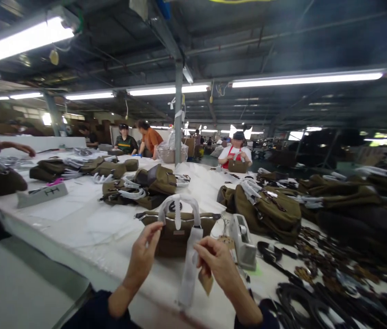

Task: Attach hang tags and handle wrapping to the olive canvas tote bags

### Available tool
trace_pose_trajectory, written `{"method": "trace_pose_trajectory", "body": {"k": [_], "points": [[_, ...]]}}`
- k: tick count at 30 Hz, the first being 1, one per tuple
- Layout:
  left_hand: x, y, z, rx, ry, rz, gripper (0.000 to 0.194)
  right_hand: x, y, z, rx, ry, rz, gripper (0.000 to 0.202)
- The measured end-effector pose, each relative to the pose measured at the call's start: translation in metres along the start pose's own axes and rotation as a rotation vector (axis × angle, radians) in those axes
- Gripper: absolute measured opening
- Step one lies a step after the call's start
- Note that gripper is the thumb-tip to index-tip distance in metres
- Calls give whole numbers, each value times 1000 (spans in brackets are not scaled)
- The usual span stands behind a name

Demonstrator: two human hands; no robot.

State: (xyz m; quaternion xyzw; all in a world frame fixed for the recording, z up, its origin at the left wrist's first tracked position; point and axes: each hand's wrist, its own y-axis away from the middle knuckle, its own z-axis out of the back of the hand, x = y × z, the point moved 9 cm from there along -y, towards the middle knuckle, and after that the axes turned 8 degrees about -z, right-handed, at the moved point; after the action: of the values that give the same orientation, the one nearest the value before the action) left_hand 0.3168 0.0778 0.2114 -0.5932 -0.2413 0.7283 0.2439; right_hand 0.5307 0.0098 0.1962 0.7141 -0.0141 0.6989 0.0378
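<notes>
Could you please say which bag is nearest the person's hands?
The olive bag just beyond the left hand and right hand, white-covered handle arched upward; other bags lie farther off.

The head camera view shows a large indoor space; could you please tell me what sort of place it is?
Probably a bag workshop or factory: many olive bags and loose black straps lie on a white table under tube lights.

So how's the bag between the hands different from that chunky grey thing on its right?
The bag is brownish green, while the chunky thing is pale grey. The bag looks wider; the chunky thing is narrower. The bag has a white-wrapped handle arching up on top, but the chunky thing shows no arching handle. Both are on the white table.
</notes>
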Motion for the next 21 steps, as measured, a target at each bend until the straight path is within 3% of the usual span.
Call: {"method": "trace_pose_trajectory", "body": {"k": [3, 8, 14, 21], "points": [[26, -30, 24, -12, -10, 21, 30, -11, -21, -35, 58, 98, -38, 27], [66, -55, 18, 157, 193, 219, 41, -22, -54, -57, -38, 246, -40, 25], [79, -67, 6, 268, 273, 299, 33, -6, -85, -68, -168, 511, 37, 21], [83, -73, 4, 332, 249, 318, 27, 24, -98, -78, -276, 931, 164, 22]]}}
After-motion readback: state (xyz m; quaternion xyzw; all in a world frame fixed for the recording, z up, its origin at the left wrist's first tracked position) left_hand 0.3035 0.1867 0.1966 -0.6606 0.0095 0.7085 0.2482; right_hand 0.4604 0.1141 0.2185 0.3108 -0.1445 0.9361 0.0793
